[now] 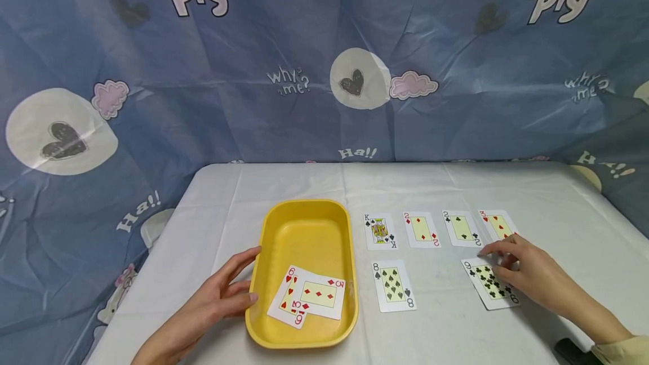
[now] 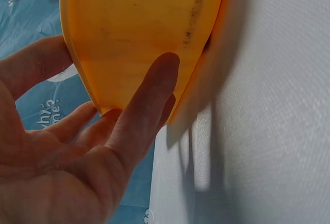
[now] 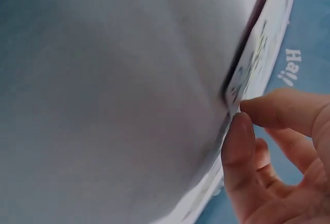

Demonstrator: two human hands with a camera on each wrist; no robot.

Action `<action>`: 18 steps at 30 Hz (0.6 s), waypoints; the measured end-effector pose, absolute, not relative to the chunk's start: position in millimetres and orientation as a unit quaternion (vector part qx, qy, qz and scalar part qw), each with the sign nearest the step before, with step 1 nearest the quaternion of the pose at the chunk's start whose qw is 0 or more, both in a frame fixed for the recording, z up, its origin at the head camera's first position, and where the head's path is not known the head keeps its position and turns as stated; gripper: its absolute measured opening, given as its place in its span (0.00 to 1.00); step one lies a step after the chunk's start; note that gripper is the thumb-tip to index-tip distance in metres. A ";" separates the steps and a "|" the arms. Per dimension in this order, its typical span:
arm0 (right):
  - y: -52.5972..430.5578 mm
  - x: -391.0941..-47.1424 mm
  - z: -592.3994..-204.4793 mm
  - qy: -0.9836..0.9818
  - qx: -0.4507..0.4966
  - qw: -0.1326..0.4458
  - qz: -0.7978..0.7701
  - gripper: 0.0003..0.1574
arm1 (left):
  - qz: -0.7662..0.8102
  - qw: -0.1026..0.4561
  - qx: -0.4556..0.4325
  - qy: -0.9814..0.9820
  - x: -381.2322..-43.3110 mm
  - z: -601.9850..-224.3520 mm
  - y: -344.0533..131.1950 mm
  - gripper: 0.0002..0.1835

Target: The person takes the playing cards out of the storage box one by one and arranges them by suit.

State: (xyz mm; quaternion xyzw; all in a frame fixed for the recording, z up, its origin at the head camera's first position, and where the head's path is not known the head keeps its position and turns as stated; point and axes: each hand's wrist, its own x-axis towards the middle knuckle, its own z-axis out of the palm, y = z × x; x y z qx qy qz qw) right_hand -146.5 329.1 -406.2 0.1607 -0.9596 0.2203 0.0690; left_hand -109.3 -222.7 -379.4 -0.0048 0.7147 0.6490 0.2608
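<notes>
My left hand (image 1: 215, 303) touches the left side of a yellow tray (image 1: 257, 258), with its thumb against the outer wall and fingertips at the rim. Inside lie a six of hearts (image 1: 281, 297) and, overlapping it, a three of diamonds (image 1: 319, 292). Over on the right, my right hand (image 1: 537, 275) pinches the nine of clubs (image 1: 489, 286) at its far right edge with thumb and index finger. A dark strip of shadow runs under the card in the right wrist view. The three of hearts (image 1: 494, 223) lies just behind this hand, partly covered.
A king of spades (image 1: 380, 231), two of diamonds (image 1: 422, 230) and two of clubs (image 1: 461, 228) lie face up in the back row. The eight of spades (image 1: 392, 286) lies before them, right of the tray. Blue printed cloth (image 1: 304, 123) hangs behind the white tabletop (image 1: 441, 325).
</notes>
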 end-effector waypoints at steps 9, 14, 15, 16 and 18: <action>291.4 -157.6 -393.2 -0.922 0.208 0.087 0.314 0.19 | 0.653 0.260 -0.009 0.711 -107.5 -379.7 -224.2 0.39; 257.1 -166.3 -384.1 -0.885 0.241 0.054 0.394 0.15 | 0.648 0.256 -0.011 0.717 -107.5 -379.5 -223.6 0.39; 250.2 -168.3 -382.8 -0.877 0.251 0.047 0.406 0.15 | 0.647 0.255 -0.010 0.718 -107.3 -379.3 -223.5 0.39; 242.9 -170.0 -381.8 -0.870 0.260 0.041 0.417 0.14 | 0.646 0.254 -0.010 0.720 -107.4 -379.2 -223.5 0.39; 227.8 -173.0 -380.1 -0.854 0.285 0.033 0.434 0.15 | 0.646 0.252 -0.008 0.720 -107.2 -378.9 -223.7 0.39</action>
